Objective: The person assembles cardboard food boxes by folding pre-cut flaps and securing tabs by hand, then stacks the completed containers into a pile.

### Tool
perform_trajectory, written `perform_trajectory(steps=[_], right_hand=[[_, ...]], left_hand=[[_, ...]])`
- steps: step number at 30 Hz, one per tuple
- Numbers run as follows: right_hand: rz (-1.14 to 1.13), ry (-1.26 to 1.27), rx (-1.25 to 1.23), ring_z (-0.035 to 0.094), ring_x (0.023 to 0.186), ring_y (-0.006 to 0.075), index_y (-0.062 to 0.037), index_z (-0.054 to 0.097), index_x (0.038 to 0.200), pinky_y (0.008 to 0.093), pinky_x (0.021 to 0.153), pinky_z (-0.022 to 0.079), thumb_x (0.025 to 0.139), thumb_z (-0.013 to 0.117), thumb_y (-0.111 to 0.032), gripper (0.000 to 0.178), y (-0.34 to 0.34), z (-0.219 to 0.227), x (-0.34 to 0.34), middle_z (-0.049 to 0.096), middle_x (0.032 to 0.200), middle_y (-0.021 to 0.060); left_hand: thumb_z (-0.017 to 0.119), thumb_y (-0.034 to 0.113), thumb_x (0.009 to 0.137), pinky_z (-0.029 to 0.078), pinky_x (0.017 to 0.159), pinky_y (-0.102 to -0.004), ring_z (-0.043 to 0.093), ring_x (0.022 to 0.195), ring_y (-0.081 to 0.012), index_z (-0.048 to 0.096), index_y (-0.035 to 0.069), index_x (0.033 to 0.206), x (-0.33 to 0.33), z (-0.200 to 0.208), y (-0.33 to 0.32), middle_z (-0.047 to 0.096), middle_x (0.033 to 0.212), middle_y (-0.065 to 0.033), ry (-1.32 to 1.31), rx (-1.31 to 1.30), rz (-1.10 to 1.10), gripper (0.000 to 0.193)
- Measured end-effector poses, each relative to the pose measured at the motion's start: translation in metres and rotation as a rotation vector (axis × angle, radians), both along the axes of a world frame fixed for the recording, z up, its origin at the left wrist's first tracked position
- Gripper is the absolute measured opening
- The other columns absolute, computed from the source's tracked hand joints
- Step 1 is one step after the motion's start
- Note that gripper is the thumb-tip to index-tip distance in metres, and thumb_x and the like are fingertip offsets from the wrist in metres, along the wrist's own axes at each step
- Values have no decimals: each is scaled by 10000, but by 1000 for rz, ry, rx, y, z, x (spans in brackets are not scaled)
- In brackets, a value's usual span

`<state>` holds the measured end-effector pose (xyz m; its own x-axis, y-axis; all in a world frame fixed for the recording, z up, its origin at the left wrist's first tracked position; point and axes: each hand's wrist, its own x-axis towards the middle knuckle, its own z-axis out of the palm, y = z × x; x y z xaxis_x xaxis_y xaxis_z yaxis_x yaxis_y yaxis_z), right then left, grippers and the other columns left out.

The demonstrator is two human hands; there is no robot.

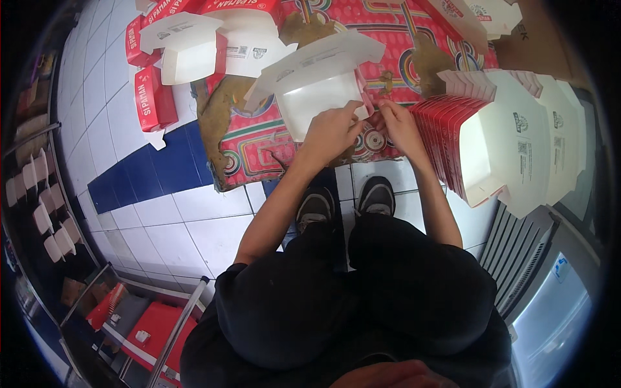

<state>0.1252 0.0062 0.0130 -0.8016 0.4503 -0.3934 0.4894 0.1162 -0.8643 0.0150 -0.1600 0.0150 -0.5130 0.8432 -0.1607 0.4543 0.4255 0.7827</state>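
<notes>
In front of me a white-lined cardboard food box (310, 107) stands with its lid raised, on a worn, colourfully patterned pink surface. My left hand (331, 132) is closed on the box's near right corner, its fingers bent over the wall. At the same corner, my right hand (400, 126) pinches the red side panel, thumb and fingertips together. The fingertips partly hide the corner. Close to my right forearm is a long nested stack of red and white boxes (479, 145), openings facing right.
Several red and white boxes (155, 100) stand at the back left, some on the white tiled floor (213, 239). More boxes (459, 22) lie at the far right. A metal-framed rack (178, 339) is at lower left, a grey slatted appliance (521, 249) at right.
</notes>
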Motion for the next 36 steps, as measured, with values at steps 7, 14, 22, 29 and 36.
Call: perform_trajectory(steps=[7, 14, 22, 29, 36], right_hand=[[287, 134, 357, 660, 973, 439, 33, 664, 1152, 459, 822, 513, 1003, 581, -244, 325, 6, 9, 6, 665, 1046, 286], [165, -15, 469, 678, 922, 420, 54, 673, 1004, 451, 798, 519, 965, 663, -292, 348, -3, 20, -1, 688, 975, 253], [-131, 4, 335, 702, 842, 405, -2, 536, 1209, 469, 762, 537, 993, 593, -217, 311, -23, 24, -33, 698, 979, 245], [25, -79, 751, 656, 910, 489, -2, 522, 1276, 532, 763, 526, 1027, 492, -131, 282, -30, 4, -36, 674, 1087, 274], [49, 11, 837, 649, 962, 489, 2, 537, 1229, 548, 759, 538, 1019, 489, -110, 243, -28, -6, -34, 629, 1214, 289]], left_hand=[[667, 219, 904, 545, 689, -479, 696, 860, -329, 655, 120, 1139, 17, -9, -2, 702, 919, -99, 347, -25, -54, 255], [692, 209, 890, 501, 825, -452, 645, 938, -320, 653, 71, 1073, 10, 16, -17, 654, 1006, -126, 560, 93, 155, 233], [662, 173, 939, 490, 795, -470, 627, 925, -385, 617, -27, 1132, -30, -10, -53, 641, 980, -217, 317, 145, 746, 282], [552, 122, 999, 503, 611, -534, 663, 713, -452, 560, -10, 1152, -25, -2, -56, 656, 787, -263, 350, -21, 611, 203], [514, 138, 1028, 487, 597, -553, 648, 676, -486, 549, -6, 1102, -19, 12, -54, 635, 706, -281, 231, -184, 659, 165]])
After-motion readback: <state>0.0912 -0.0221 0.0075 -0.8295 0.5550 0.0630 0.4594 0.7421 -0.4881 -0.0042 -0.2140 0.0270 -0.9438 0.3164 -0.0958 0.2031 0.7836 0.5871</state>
